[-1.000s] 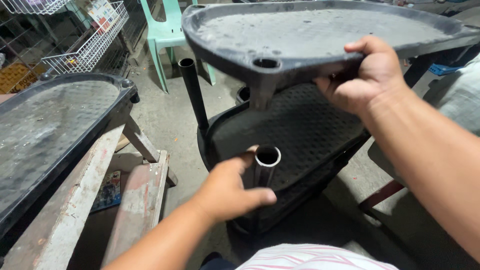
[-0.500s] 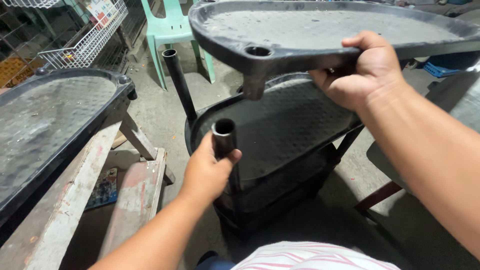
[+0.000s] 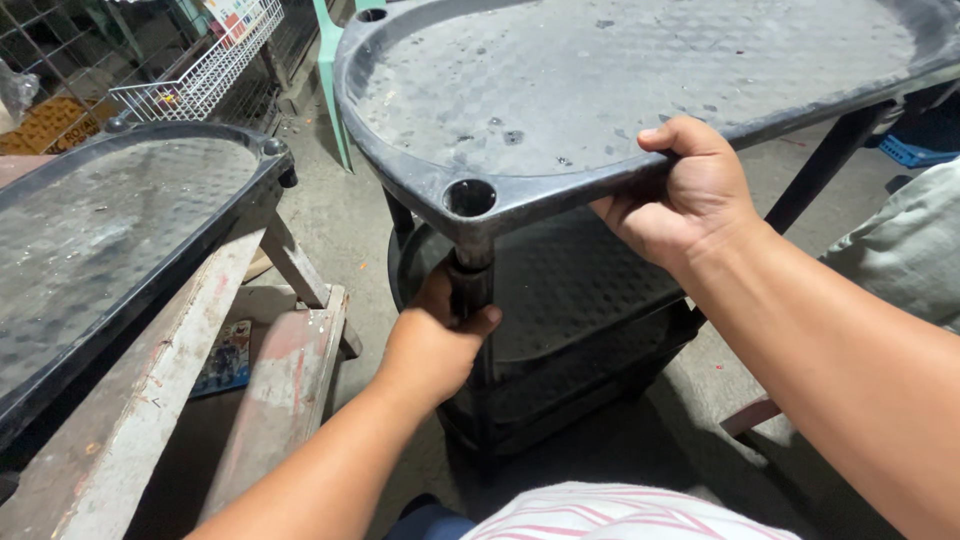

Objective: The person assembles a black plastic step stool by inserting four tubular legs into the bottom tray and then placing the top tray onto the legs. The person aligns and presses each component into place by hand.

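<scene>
Black plastic shelf [image 3: 640,90] fills the upper centre, its edge clenched by the right hand [image 3: 685,195]. Below it the left hand [image 3: 435,345] grips a dark post [image 3: 468,285]. A colourful flat package [image 3: 222,358] lies lower left, under a wooden bench [image 3: 150,400].

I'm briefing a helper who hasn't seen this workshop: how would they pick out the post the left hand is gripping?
Find the black plastic shelf rack in the middle, with its top tray held by the right hand. The post stands under the tray's nearest corner socket, wrapped by the left hand. The rack's other posts are untouched.
</scene>
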